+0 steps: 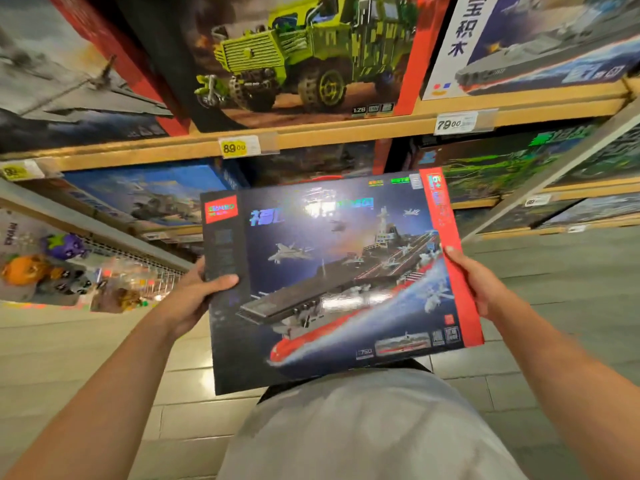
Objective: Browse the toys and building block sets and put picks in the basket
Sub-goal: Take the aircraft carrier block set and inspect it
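I hold a large flat building block box (339, 271) in front of my chest, its dark blue face showing an aircraft carrier with a red hull and small jets. My left hand (197, 292) grips the box's left edge, thumb lying over the front. My right hand (474, 278) grips the red right edge, thumb on the front. The box is tilted, its top toward the shelves. No basket is in view.
Wooden shelves (346, 133) ahead carry more block sets: a green armoured truck box (304, 60), a warship box (540, 43), a grey ship box (69, 81). Yellow and white price tags (237, 147) line the shelf edge. Plush toys (45, 265) hang at left. Tiled floor lies below.
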